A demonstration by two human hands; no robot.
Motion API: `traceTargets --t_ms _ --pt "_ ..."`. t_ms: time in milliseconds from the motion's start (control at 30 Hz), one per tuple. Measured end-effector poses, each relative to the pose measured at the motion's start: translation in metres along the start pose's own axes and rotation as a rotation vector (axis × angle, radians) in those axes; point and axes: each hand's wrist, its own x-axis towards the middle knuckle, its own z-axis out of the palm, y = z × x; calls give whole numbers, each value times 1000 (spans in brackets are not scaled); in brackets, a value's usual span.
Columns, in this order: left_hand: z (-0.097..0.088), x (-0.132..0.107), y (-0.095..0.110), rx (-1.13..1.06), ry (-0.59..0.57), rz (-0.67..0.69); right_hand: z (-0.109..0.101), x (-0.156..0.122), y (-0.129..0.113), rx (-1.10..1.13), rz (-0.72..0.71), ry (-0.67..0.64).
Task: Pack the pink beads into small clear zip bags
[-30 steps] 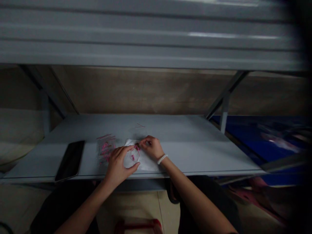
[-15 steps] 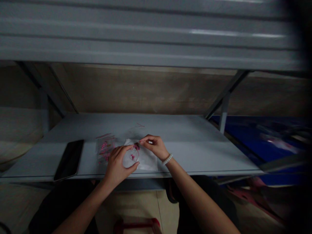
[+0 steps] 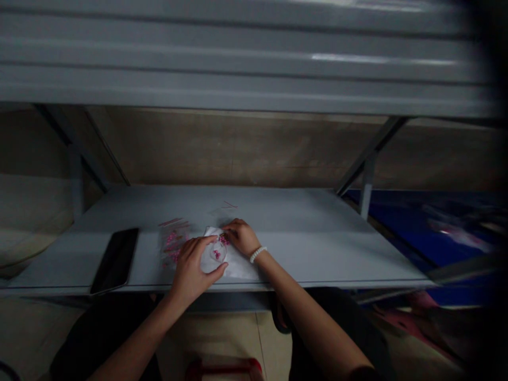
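Observation:
My left hand (image 3: 194, 264) curves its thumb and fingers around the rim of a small clear round dish (image 3: 218, 253). A few small pink beads (image 3: 217, 255) show inside it. My right hand (image 3: 243, 236), with a pale beaded bracelet (image 3: 257, 254) on the wrist, is bent down at the dish's far right. Its fingertips are pinched close over a cluster of pink beads (image 3: 224, 240); whatever they hold is too small to make out. White paper or a pale bag (image 3: 238, 267) lies beneath both hands.
Left of my left hand lies a clear zip bag (image 3: 170, 241) with pink beads. A dark phone or tablet (image 3: 115, 260) rests farther left on the grey table (image 3: 309, 238). Thin reddish strips (image 3: 230, 205) lie behind. A ribbed grey shelf (image 3: 238, 58) overhangs the front view.
My right hand has lowered and moved slightly left, its fingers now down at the bead cluster. My left hand stays around the dish. The view has shifted slightly.

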Motion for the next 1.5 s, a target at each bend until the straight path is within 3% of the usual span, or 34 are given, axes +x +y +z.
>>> traceTargets --t_ms 533,967,1067,1267,1500 --pt "-1 0 -1 0 -12 4 8 0 0 36 78 13" --pt "-2 0 -2 11 -24 -19 -4 3 3 372 214 69" --pt "-1 0 -3 14 -13 -16 -18 4 -6 464 221 60" --pt "2 1 -6 39 30 -36 -48 -5 -51 633 154 -28" --pt "2 1 -5 50 57 -18 -37 -19 -75 542 143 3"
